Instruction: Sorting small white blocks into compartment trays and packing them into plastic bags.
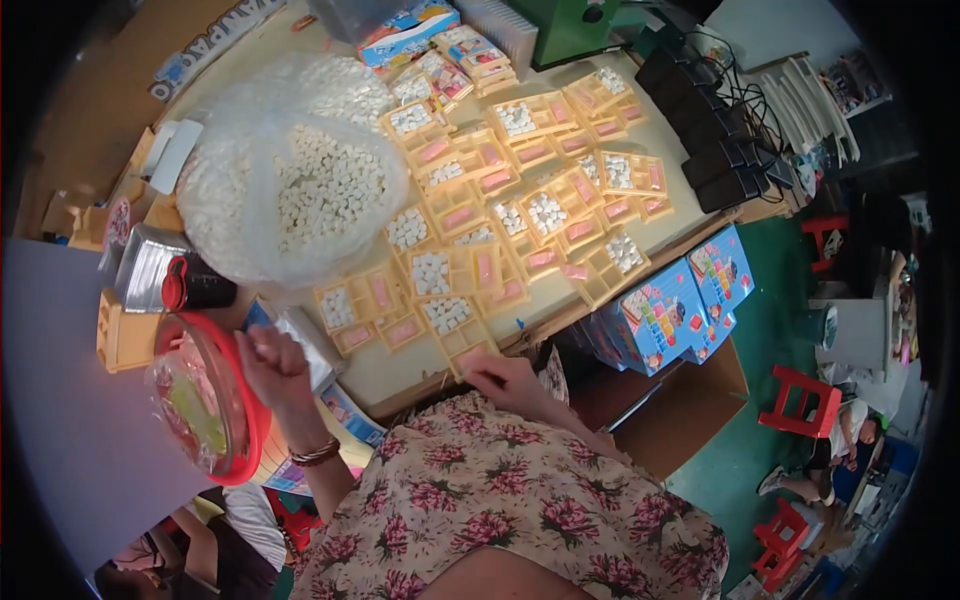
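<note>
1. Head view, near the middle, clock read from there: your right hand point(508, 385) is at six o'clock, its grip seemingly pinched on the near end of a tray point(452, 340). That tray lies just off centre toward seven o'clock, at the table's point(685, 205) near edge; the end hold probably leaves its compartments uncovered.
2. Between eight and nine o'clock, your left hand point(275, 365) is raised by the rim of the red basin point(262, 435). Its fingers are curled; you cannot tell from here whether that grip holds anything.
3. At ten o'clock, the clear bag point(225, 190) lies open, its white pieces point(335, 190) exposed, likely for easy reach.
4. From eleven to two o'clock, other trays point(540, 100) crowd together and partly overlap, perhaps to save room. Many have white pieces in one compartment and pink pieces point(487, 265) in another.
5. At three o'clock, blue boxes point(660, 310) stand beside the table, by an open carton point(690, 410), seemingly to leave the top for trays.
</note>
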